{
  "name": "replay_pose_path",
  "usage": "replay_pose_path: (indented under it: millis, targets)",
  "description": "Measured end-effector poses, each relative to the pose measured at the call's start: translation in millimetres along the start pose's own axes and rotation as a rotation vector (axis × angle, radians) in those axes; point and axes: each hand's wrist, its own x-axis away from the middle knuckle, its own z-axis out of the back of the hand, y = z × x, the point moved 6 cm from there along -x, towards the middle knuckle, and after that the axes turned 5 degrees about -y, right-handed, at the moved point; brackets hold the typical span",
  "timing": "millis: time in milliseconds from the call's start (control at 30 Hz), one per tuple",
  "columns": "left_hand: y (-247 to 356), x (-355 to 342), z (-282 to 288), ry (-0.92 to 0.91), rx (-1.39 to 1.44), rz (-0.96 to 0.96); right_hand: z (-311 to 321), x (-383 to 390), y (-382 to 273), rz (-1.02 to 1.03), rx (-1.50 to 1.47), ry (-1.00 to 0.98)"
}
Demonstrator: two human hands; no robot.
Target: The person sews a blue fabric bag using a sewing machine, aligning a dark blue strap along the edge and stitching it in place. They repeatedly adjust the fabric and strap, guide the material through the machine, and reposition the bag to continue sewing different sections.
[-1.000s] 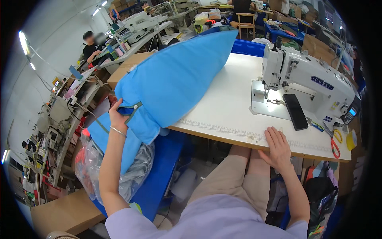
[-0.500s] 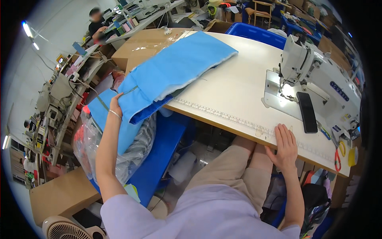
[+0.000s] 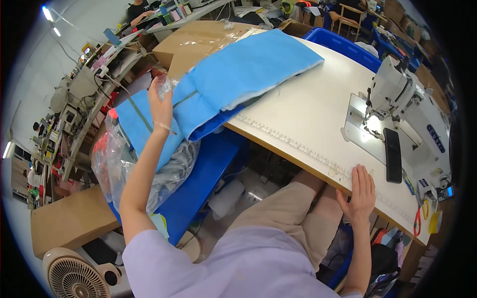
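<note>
My left hand [image 3: 160,103] is raised over the left end of the blue padded fabric, its fingers closed on a piece of crinkled clear plastic [image 3: 166,88]. The blue fabric [image 3: 253,64] lies folded across the table's left part, with white padding along its edge. More blue fabric [image 3: 136,124] hangs over a clear bag [image 3: 112,169] of grey material. My right hand [image 3: 357,196] rests with straightened fingers on the front edge of the white table [image 3: 298,114]. A black phone [image 3: 392,154] lies beside the white sewing machine [image 3: 397,104], right of that hand.
Scissors [image 3: 418,221] and yellow tape [image 3: 435,222] are at the table's right end. A blue bin [image 3: 343,45] stands behind it, cardboard boxes [image 3: 186,37] behind left, a blue bench [image 3: 208,169] below left, a fan [image 3: 74,273] at lower left. A co-worker [image 3: 139,11] sits at a bench behind.
My left hand has left the fabric's edge and moved up to the clear plastic. The blue fabric has flopped from puffed up to lying flatter on the table. The view has shifted.
</note>
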Motion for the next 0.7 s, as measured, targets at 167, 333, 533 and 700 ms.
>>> replay_pose_path:
  millis: [167,333,533,700]
  targets:
    - [132,80,-33,-0.312,-0.524,-0.709,1,3,1,-0.006,0.017,0.002]
    - [69,61,-43,-0.344,-0.368,-0.467,0,-2,0,-0.005,-0.045,-0.012]
    - [99,43,-4,-0.195,0.037,-0.125,6,-2,3,-0.061,-0.154,-0.019]
    - [161,46,30,-0.103,0.343,-0.158,18,-20,-6,-0.151,-0.344,0.076]
